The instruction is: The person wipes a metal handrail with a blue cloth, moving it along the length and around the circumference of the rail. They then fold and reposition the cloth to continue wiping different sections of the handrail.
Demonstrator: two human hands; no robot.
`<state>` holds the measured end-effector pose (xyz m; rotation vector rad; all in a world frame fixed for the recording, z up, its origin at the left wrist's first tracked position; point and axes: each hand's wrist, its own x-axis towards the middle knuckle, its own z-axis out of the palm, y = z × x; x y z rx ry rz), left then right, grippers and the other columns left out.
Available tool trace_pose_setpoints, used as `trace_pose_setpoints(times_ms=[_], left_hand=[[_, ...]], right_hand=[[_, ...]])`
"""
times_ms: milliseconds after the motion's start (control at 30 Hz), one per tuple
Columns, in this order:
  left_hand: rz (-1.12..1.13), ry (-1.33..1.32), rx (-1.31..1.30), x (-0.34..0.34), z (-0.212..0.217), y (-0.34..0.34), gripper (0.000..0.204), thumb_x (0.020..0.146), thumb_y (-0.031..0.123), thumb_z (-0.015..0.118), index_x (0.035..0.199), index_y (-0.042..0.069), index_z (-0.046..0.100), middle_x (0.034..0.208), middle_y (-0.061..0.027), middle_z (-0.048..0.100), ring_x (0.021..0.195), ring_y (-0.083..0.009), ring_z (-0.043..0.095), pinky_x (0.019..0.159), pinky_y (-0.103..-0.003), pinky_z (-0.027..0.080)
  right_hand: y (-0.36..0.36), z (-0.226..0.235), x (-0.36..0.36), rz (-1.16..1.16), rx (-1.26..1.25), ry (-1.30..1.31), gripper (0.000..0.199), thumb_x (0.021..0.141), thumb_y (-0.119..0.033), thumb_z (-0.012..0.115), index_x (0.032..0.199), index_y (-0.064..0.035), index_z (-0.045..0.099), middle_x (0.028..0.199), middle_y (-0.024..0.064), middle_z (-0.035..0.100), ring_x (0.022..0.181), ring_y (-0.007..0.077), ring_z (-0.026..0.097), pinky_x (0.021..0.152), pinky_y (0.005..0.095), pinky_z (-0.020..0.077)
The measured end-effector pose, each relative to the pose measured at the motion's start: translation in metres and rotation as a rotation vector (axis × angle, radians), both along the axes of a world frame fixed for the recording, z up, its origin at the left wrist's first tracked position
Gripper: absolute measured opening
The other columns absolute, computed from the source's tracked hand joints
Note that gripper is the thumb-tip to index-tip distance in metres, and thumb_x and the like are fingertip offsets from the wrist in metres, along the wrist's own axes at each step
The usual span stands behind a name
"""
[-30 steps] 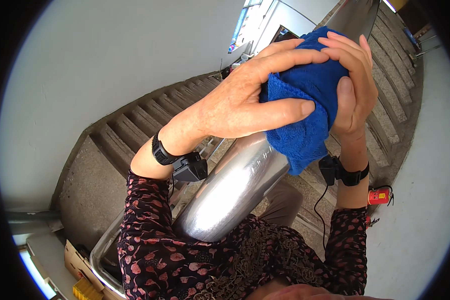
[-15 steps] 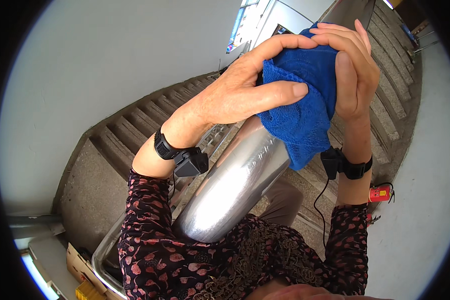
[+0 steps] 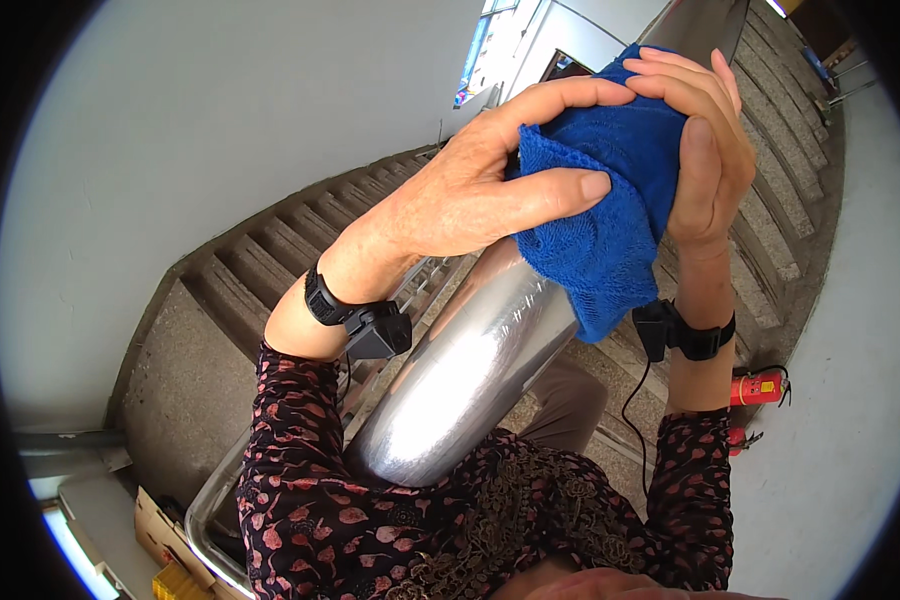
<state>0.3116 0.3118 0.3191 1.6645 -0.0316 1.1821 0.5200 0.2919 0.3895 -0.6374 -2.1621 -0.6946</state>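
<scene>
Hands (image 3: 590, 180) clasp blue cloth (image 3: 610, 210) around steel handrail (image 3: 470, 380) above stairs (image 3: 270, 250).

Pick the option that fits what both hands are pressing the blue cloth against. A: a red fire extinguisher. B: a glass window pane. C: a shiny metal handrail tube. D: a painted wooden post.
C: the left hand and right hand wrap the blue cloth around the shiny metal handrail tube, which runs down toward the person above the stairs.
</scene>
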Motion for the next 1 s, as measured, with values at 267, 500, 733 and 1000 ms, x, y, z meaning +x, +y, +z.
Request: trace_pose_setpoints(times_ms=[267, 500, 733, 1000], left_hand=[[-0.008, 0.003, 0.015, 0.0, -0.003, 0.002, 0.055, 0.09, 0.024, 0.066, 0.139, 0.01, 0.047, 0.126, -0.0096, 0.055, 0.117, -0.0213, 0.054, 0.099, -0.035, 0.046], [0.003, 0.007, 0.052, 0.0, -0.005, 0.002, 0.054, 0.091, 0.025, 0.065, 0.14, 0.01, 0.047, 0.128, -0.0093, 0.054, 0.118, -0.0212, 0.053, 0.099, -0.035, 0.045], [-0.012, -0.008, 0.043, 0.0, -0.005, 0.001, 0.054, 0.091, 0.026, 0.064, 0.139, 0.009, 0.047, 0.129, -0.0093, 0.052, 0.12, -0.0217, 0.051, 0.101, -0.035, 0.044], [-0.006, -0.007, 0.036, -0.002, -0.006, 0.002, 0.054, 0.091, 0.028, 0.064, 0.139, 0.009, 0.048, 0.129, -0.0099, 0.051, 0.122, -0.0226, 0.05, 0.102, -0.036, 0.042]], right_hand=[[0.004, -0.004, 0.001, 0.081, 0.0, 0.097, 0.033, 0.095, -0.017, 0.04, 0.095, -0.0045, 0.07, 0.1, 0.0083, 0.072, 0.103, 0.0254, 0.065, 0.109, 0.0497, 0.0255], [0.002, -0.006, 0.0, 0.092, 0.027, 0.101, 0.033, 0.096, -0.017, 0.039, 0.095, -0.0052, 0.07, 0.101, 0.0085, 0.072, 0.104, 0.0259, 0.065, 0.109, 0.0497, 0.0255], [-0.001, -0.005, 0.001, -0.011, 0.017, 0.044, 0.048, 0.1, -0.026, 0.026, 0.099, -0.0023, 0.068, 0.108, 0.0129, 0.069, 0.11, 0.0281, 0.062, 0.113, 0.0511, 0.0246], [0.004, -0.011, -0.001, 0.096, 0.041, 0.13, 0.038, 0.096, -0.019, 0.036, 0.096, -0.0048, 0.071, 0.103, 0.0096, 0.071, 0.107, 0.027, 0.064, 0.11, 0.0507, 0.0246]])
